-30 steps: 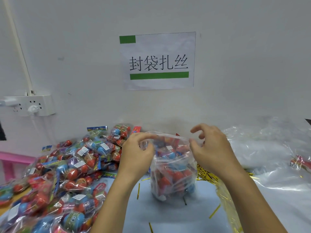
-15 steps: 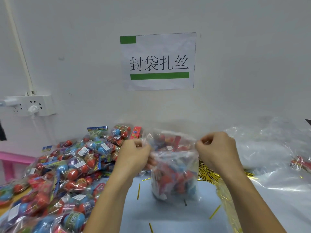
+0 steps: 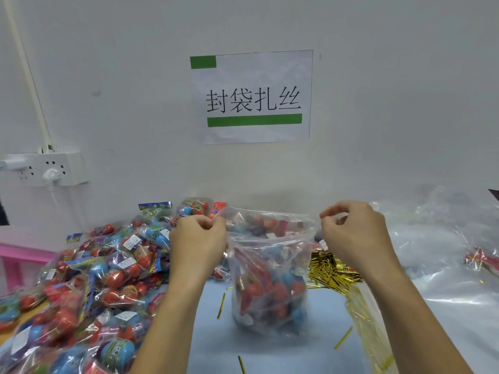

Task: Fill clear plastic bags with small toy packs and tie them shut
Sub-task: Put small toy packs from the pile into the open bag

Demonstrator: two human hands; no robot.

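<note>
A clear plastic bag point(image 3: 270, 268) stands upright on the blue table surface point(image 3: 272, 352), filled with red and blue toy packs. Its mouth is pulled wide open. My left hand point(image 3: 198, 242) pinches the left edge of the bag's rim. My right hand point(image 3: 353, 236) is at the right edge with fingers curled, and appears to pinch the rim there. A big heap of loose toy packs point(image 3: 89, 287) lies to the left of the bag.
Gold twist ties point(image 3: 330, 269) lie in a pile right of the bag, with loose ones scattered on the table. Empty clear bags point(image 3: 437, 252) cover the right side. A wall sign point(image 3: 252, 97) and a power strip point(image 3: 46, 168) are behind; a pink stool point(image 3: 16, 259) stands far left.
Both hands went from loose fingers around the bag's top to pinching its rim, then moved apart, stretching the mouth wider. The bag stays in place.
</note>
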